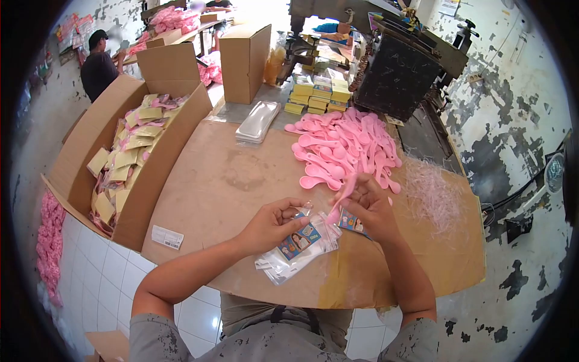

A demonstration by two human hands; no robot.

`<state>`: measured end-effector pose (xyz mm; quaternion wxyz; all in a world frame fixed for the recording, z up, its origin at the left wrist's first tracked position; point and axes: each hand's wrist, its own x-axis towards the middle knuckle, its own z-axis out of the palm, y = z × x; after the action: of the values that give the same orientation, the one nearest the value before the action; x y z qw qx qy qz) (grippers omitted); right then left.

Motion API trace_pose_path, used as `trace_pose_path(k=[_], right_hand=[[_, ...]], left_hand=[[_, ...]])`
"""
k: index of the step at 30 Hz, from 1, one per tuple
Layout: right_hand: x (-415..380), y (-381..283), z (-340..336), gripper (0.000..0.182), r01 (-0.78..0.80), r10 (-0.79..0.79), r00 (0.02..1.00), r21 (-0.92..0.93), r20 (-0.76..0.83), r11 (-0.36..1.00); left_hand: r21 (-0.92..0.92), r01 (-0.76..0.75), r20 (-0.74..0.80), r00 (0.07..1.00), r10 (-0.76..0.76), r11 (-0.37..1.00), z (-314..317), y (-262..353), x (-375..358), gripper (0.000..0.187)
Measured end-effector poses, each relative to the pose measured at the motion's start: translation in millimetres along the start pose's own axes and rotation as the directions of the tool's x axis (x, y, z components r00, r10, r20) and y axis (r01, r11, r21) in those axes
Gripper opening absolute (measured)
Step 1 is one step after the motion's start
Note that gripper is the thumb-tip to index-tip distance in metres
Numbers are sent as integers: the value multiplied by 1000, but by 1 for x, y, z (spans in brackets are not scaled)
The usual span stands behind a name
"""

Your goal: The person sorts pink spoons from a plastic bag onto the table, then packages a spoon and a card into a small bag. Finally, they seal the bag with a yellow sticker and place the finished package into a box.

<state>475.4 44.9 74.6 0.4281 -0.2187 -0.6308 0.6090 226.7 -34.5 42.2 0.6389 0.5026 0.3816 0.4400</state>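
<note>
My left hand [278,224] is closed on a clear plastic bag [327,234] with a printed card [300,241] showing in it. Between the fingers of my right hand [369,208] is a pink spoon [344,196], one end of it right at the bag's mouth. More clear bags [278,266] lie beneath my left hand on the cardboard-topped table. Partly hidden by my right hand, another printed card [351,222] rests on the table. A heap of pink spoons [353,145] spreads just beyond my hands.
An open carton [154,208] of filled packets [129,154] stands at the left. Stacked bags [258,122] and card bundles [319,93] sit at the back, near a black machine [398,72]. Plastic strips [435,193] lie right. A person [100,69] is at far left.
</note>
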Motion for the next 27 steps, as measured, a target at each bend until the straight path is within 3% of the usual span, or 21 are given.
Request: trace_pose_path(k=[3, 6, 9, 12, 15, 18, 19, 21, 24, 27], right_hand=[[3, 20, -18, 26, 266, -258, 952, -29, 164, 963], [0, 24, -22, 22, 181, -193, 967, 82, 168, 980], [-3, 23, -23, 22, 178, -164, 954, -33, 249, 983], [-8, 24, -25, 25, 78, -53, 943, -63, 327, 995], [-8, 26, -15, 26, 81, -71, 933, -12, 353, 997], [-17, 44, -7, 28, -97, 86, 983, 65, 163, 993], [-17, 45, -7, 27, 6, 20, 981, -132, 194, 991], [-11, 42, -2, 33, 225, -87, 953, -486, 291, 845], [-8, 25, 14, 61, 15, -12, 998, -61, 54, 998], [-5, 23, 17, 80, 58, -44, 988, -93, 148, 994]], left_hand=[[-6, -15, 40, 999, 15, 1000, -7, -11, 5, 39], [-43, 52, 65, 997, -49, 998, -10, -11, 4, 40], [-113, 71, 148, 988, -54, 991, -12, -11, 4, 39], [-90, 82, 181, 981, -64, 993, -15, -17, 5, 38], [-88, 79, 210, 976, -59, 993, -14, -16, 4, 35], [-82, 76, 220, 974, -56, 994, -12, -14, 3, 35], [-86, 75, 213, 975, -56, 993, -11, -14, 3, 34], [-93, 73, 197, 979, -54, 993, -11, -15, 3, 34], [-19, 81, 115, 990, -78, 997, -14, -18, 6, 34], [32, -10, 61, 998, 8, 999, -9, -15, 3, 32]])
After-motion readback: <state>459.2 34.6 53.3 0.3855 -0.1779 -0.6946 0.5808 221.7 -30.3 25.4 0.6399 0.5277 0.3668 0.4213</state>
